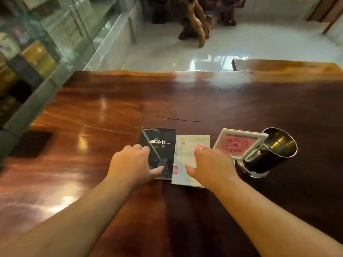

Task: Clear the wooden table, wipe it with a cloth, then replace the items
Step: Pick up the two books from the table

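Note:
On the glossy wooden table (104, 115) lie a black book (161, 141) and, right beside it, a pale book with red marks (185, 151). My left hand (130, 164) rests over the black book's left edge, thumb on its cover, fingers spread. Over the right half of the pale book, my right hand (211, 166) hovers or rests with fingers apart. To the right stands a white-framed sign with a pink code (239, 143), leaning against a dark metal cup (272, 151).
A glass display cabinet (37, 45) runs along the left side of the table. Beyond the far edge are a white tiled floor and a carved wooden root piece (194, 21). A second wooden slab (287, 65) adjoins at the back right.

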The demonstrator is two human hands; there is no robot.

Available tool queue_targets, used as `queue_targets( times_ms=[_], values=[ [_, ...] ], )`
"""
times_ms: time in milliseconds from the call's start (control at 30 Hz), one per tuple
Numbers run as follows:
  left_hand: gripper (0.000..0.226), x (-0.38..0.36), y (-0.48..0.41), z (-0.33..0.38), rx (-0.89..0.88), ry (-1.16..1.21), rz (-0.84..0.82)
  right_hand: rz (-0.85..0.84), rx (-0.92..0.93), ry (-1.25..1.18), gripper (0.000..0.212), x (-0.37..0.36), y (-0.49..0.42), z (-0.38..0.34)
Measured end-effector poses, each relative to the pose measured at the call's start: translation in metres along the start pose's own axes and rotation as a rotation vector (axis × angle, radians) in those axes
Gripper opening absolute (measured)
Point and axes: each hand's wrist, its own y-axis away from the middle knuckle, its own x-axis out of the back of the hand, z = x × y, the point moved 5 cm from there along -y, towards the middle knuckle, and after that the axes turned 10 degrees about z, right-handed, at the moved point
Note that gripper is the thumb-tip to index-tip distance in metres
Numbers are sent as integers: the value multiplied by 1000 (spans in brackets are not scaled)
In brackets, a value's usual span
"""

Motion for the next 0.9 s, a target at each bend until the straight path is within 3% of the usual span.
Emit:
queue_targets(
  times_ms=[233, 367, 500, 567, 667, 767, 900],
  values=[
    [84, -48, -7, -15, 103, -32, -90, -93, -179, 11, 35, -41, 2, 5],
    [103, -66, -20, -18, 234, 79, -207, -194, -379, -72, 48, -64, 1, 20],
    [112, -83, -24, -25, 451, 308, -252, -273, -586, -195, 89, -76, 4, 29],
    [114, -93, -20, -33, 580, 388, -280, -276, -678, -266, 84, -88, 12, 32],
    [101, -105, -21, -39, 672, 489, -350, -316, -811, -464, 62, -102, 22, 40],
    [74, -112, -20, -39, 643, 582, -351, -326, -784, -538, 38, -107, 28, 45],
    [28, -121, -2, -62, 758, 1087, -299, -331, -807, -691, 21, -107, 43, 39]
  ],
)
